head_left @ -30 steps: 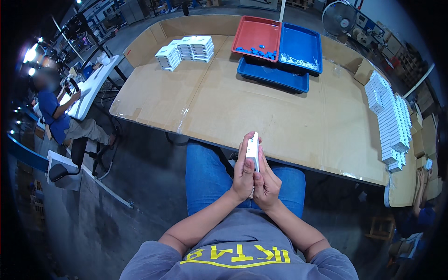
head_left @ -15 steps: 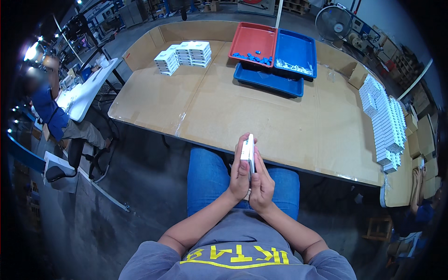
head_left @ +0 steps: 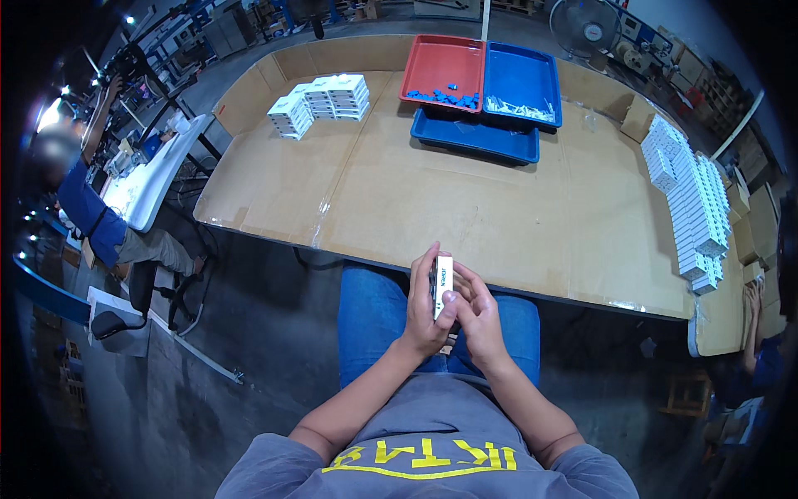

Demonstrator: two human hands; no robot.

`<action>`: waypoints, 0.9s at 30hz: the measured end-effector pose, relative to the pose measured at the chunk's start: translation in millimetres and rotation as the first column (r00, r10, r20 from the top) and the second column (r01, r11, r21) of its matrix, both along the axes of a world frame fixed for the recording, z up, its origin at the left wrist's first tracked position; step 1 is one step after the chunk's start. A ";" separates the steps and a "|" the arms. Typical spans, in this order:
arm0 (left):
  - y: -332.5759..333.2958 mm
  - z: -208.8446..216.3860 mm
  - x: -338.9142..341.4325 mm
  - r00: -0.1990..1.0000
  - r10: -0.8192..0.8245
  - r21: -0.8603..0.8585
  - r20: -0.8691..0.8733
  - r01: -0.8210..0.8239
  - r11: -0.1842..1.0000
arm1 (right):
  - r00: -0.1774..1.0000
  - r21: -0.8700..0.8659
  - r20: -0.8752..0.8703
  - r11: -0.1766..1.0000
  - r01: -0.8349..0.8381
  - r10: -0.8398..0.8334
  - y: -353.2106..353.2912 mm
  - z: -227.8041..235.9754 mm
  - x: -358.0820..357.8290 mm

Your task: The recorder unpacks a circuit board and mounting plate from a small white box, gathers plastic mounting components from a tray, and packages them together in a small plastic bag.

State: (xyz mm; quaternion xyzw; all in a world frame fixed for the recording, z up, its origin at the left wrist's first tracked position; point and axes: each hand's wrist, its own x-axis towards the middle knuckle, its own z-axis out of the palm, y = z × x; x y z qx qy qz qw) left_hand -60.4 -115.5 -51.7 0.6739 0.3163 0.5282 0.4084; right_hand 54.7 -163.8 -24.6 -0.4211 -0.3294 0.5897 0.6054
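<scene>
Above my lap, by the near table edge, I hold a small flat white box-like piece (head_left: 444, 279) on edge. A narrow face with dark print is turned up. My left hand (head_left: 422, 314) is wrapped along its left side, fingers pointing away from me. From the right, my right hand (head_left: 482, 326) grips it, the thumb pressed on its near end. The palms hide the broad sides and lower part of the piece.
On the cardboard-covered table (head_left: 449, 212) stand a red tray (head_left: 445, 62) with small blue parts, a blue tray (head_left: 524, 71) with thin white pieces, and a low blue tray (head_left: 474, 143). White piles stand at left (head_left: 337, 98) and right (head_left: 686, 200). Co-workers sit on both sides.
The white piece has turned in my hands, so its printed narrow face now shows upward. My right thumb has moved onto it; before, both palms lay flat against its sides.
</scene>
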 end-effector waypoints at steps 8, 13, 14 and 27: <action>8.5 -7.2 -4.6 0.992 0.115 0.199 0.055 -0.124 0.972 | 0.997 0.090 0.060 0.995 0.037 -0.043 2.2 4.8 -20.2; 14.6 -9.0 -5.5 0.990 0.100 0.211 0.100 -0.120 0.970 | 0.995 0.109 0.083 0.993 0.053 -0.062 6.2 3.5 -23.2; 15.3 -9.1 -5.4 0.990 0.102 0.210 0.101 -0.121 0.970 | 0.995 0.107 0.084 0.993 0.052 -0.061 6.1 2.4 -23.1; 22.9 -20.3 2.5 0.972 0.119 0.082 0.205 -0.138 0.987 | 0.916 0.221 0.372 0.973 0.070 -0.151 17.5 -14.7 -19.6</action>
